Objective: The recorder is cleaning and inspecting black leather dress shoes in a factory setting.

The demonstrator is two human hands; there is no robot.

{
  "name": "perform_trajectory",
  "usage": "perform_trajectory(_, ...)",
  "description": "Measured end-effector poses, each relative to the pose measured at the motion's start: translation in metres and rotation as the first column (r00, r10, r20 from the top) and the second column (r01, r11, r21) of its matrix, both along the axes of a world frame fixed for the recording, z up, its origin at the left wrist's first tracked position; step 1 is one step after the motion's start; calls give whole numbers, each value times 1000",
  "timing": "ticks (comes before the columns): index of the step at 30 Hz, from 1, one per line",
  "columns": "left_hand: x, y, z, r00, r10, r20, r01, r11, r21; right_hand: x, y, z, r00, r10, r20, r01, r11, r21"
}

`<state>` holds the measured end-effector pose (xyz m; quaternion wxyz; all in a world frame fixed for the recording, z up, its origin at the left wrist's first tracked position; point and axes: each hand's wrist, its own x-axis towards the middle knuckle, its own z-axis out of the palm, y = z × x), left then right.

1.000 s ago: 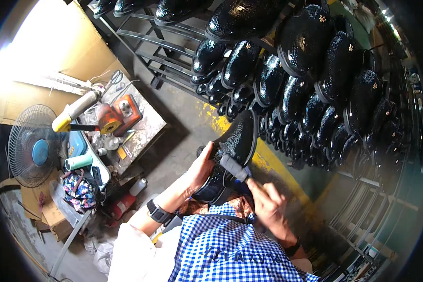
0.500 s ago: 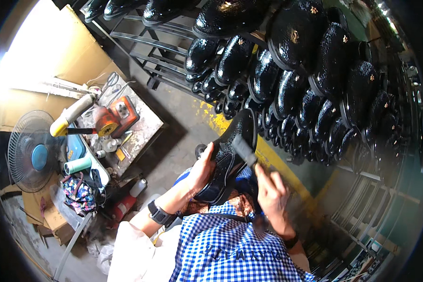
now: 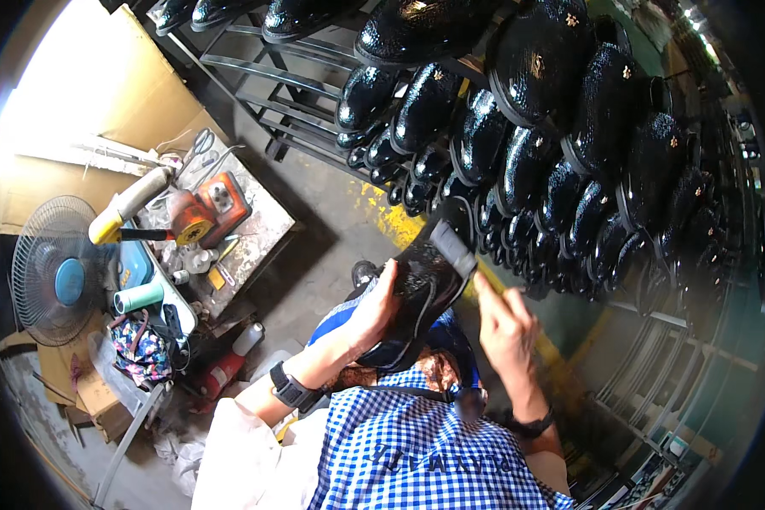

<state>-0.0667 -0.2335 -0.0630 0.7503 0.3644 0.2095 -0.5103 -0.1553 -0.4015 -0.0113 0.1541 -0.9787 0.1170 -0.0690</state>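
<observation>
A black shoe (image 3: 422, 276) is held up at a tilt in front of my body, over my lap. My left hand (image 3: 371, 316) is closed round its left side, the thumb showing and the other fingers hidden behind it. In my right hand (image 3: 505, 326), gripped near its end, is a flat brush (image 3: 453, 246) with a grey, rectangular head. The brush head lies against the far part of the shoe's upper, on its right side.
Racks (image 3: 289, 110) full of glossy black shoes (image 3: 523, 166) stand ahead and to the right. On the left are a worktable (image 3: 268, 217) with an orange tool (image 3: 217, 208) and scissors (image 3: 202, 142), a fan (image 3: 59, 276), a green tumbler (image 3: 140, 297) and a floral bag (image 3: 142, 347).
My right hand has shifted up and to the right, taking the brush farther along the shoe. The left hand and shoe have turned slightly, with the grip kept.
</observation>
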Motion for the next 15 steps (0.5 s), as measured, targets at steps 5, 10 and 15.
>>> perform_trajectory(5, 6, 3, 8, 997, 46, -64, -47, 999, -17, -19, 27, 7, 985, 165, 42, -167, 983, 73)
perform_trajectory(10, 3, 4, 4, 994, -111, -2, 111, 994, -16, 1, 8, 0, 999, 38, 25, -35, 993, -112)
perform_trajectory(15, -3, 6, 1, 1000, -2, 4, 3, 977, -215, 2, 10, 10, 995, 96, 14, -97, 989, 109)
